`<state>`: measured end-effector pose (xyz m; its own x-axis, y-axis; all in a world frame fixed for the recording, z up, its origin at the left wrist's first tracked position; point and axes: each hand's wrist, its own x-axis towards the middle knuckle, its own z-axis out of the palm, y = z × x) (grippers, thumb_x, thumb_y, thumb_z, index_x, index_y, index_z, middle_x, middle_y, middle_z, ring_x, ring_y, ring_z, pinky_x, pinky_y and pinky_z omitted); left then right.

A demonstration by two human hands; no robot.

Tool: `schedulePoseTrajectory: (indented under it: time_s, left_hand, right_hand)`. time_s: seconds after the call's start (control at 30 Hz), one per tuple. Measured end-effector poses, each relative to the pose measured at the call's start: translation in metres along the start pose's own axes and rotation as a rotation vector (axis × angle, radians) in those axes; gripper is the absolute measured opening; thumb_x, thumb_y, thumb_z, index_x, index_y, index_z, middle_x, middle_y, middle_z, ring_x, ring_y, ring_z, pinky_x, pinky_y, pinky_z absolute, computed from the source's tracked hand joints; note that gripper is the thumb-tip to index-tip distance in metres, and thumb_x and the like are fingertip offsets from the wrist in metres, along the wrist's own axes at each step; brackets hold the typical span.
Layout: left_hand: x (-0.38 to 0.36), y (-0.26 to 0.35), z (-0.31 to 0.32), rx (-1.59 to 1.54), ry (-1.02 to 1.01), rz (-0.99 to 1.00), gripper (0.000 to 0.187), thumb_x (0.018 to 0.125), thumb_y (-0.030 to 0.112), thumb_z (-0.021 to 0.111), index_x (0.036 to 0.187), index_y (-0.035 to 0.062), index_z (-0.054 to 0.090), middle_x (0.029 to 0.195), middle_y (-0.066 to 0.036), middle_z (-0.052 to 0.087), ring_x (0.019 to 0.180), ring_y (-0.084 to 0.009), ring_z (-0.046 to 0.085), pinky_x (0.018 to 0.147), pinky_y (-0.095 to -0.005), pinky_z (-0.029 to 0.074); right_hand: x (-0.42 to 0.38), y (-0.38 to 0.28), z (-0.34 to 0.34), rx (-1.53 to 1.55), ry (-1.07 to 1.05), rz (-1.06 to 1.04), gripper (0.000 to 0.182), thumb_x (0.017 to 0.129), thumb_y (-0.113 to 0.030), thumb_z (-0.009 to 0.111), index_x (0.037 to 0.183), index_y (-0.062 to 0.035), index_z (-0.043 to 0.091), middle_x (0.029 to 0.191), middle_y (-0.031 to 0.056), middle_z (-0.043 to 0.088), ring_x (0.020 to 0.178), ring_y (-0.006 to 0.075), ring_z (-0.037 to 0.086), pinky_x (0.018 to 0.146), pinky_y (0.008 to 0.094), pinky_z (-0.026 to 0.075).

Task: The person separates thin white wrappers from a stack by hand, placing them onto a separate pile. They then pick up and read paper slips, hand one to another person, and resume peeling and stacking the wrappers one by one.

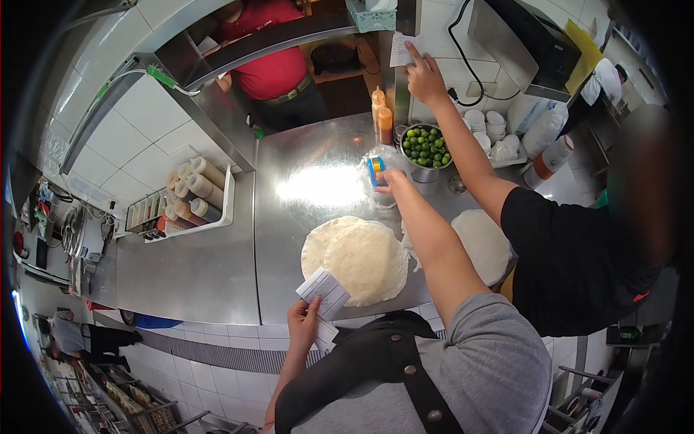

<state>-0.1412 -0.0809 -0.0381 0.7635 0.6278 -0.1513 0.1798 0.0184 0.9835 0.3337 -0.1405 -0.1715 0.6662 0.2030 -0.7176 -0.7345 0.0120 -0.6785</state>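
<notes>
My left hand (303, 322) pinches white paper slips (324, 292) beside the near edge of the steel counter, just in front of flat rounds of dough (358, 257). Out over the counter, my right hand (391, 181) grips a roll of tape (376, 171) with a blue rim. Under and around the tape lies a crumpled clear plastic bag (390, 155). Close by on the right is a metal bowl of green limes (426, 147). Another flat dough round (481, 246) lies right of my forearm, partly hidden.
From the right, a co-worker's hand (426, 76) touches a paper slip (403, 50) on the post. Sauce bottles (385, 124) stand behind the bowl. A white tray (224, 206) of squeeze bottles sits at left. Beyond the pass opening stands a person in red (275, 72).
</notes>
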Motion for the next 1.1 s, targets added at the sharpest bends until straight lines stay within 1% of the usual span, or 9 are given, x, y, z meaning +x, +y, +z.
schedulePoseTrajectory:
  time_s: [0.3,0.4,0.47,0.5,0.57,0.63,0.8,1.0,1.1]
  left_hand:
    - [0.000,0.000,0.005,0.003,-0.030,-0.015,0.026,0.099,0.020,0.064,0.100,-0.0048,0.070,0.080,-0.003,0.069,0.070,-0.0055,0.057,0.062,-0.0230,0.045]
    - [0.001,0.000,0.006,0.008,-0.048,-0.013,0.026,0.099,0.020,0.064,0.100,-0.0049,0.070,0.080,-0.003,0.069,0.071,-0.0055,0.057,0.063,-0.0229,0.046]
    - [-0.001,-0.001,0.005,0.009,-0.051,-0.006,0.026,0.099,0.020,0.064,0.100,-0.0049,0.070,0.081,-0.003,0.069,0.071,-0.0054,0.057,0.062,-0.0229,0.045]
    - [-0.001,-0.002,0.005,0.019,-0.053,-0.016,0.026,0.099,0.020,0.064,0.100,-0.0050,0.070,0.081,-0.003,0.069,0.071,-0.0057,0.057,0.063,-0.0231,0.046]
    - [0.000,-0.005,0.004,0.027,-0.057,-0.023,0.026,0.099,0.020,0.064,0.100,-0.0050,0.070,0.081,-0.003,0.069,0.071,-0.0059,0.057,0.063,-0.0234,0.046]
    - [-0.001,-0.007,0.004,0.026,-0.085,-0.040,0.024,0.099,0.016,0.062,0.105,-0.0060,0.069,0.091,-0.006,0.072,0.079,-0.0082,0.062,0.072,-0.0244,0.049]
    - [-0.005,-0.002,0.011,0.026,-0.098,-0.059,0.026,0.099,0.018,0.063,0.105,-0.0063,0.069,0.088,-0.006,0.071,0.077,-0.0080,0.061,0.070,-0.0244,0.049]
    - [-0.005,0.000,0.017,0.011,-0.089,-0.032,0.029,0.099,0.021,0.063,0.105,-0.0066,0.069,0.087,-0.007,0.071,0.077,-0.0083,0.060,0.069,-0.0246,0.048]
    - [-0.005,-0.002,0.016,0.035,-0.081,-0.055,0.027,0.099,0.018,0.063,0.105,-0.0066,0.069,0.089,-0.006,0.071,0.078,-0.0080,0.061,0.070,-0.0244,0.048]
  right_hand:
    - [-0.029,0.019,-0.003,0.069,0.139,-0.107,0.017,0.083,0.012,0.065,0.100,0.0136,0.061,0.092,0.0180,0.065,0.068,0.0244,0.066,0.063,0.0349,0.064]
    - [-0.037,0.026,-0.001,-0.050,0.243,-0.239,0.007,0.082,0.009,0.068,0.085,0.0145,0.064,0.082,0.0182,0.068,0.064,0.0254,0.068,0.060,0.0316,0.063]
    - [-0.016,0.041,-0.007,-0.415,0.253,-0.508,0.009,0.082,0.006,0.071,0.075,0.0114,0.066,0.077,0.0165,0.070,0.066,0.0240,0.071,0.052,0.0309,0.060]
    - [0.000,0.053,-0.010,-0.415,0.253,-0.508,0.009,0.082,0.006,0.071,0.075,0.0114,0.066,0.077,0.0165,0.070,0.066,0.0240,0.071,0.052,0.0309,0.060]
    - [0.026,0.073,-0.014,-0.371,0.275,-0.748,0.016,0.080,-0.003,0.075,0.071,0.0077,0.069,0.072,0.0175,0.070,0.065,0.0247,0.071,0.057,0.0350,0.058]
    - [-0.015,0.062,-0.016,-0.499,0.339,-0.795,0.017,0.079,-0.008,0.077,0.073,0.0066,0.070,0.073,0.0194,0.070,0.066,0.0273,0.070,0.063,0.0370,0.058]
    - [-0.047,0.047,-0.012,-0.786,0.472,-0.930,0.022,0.078,-0.017,0.076,0.077,0.0043,0.072,0.082,0.0238,0.070,0.075,0.0353,0.070,0.080,0.0412,0.055]
    - [-0.062,0.029,-0.012,-0.938,0.417,-0.946,0.013,0.082,-0.008,0.066,0.083,0.0034,0.072,0.090,0.0244,0.070,0.086,0.0395,0.069,0.081,0.0439,0.055]
    - [-0.084,-0.005,-0.010,-1.213,0.217,-0.784,0.017,0.087,-0.006,0.059,0.087,0.0061,0.071,0.095,0.0277,0.069,0.094,0.0398,0.069,0.083,0.0455,0.056]
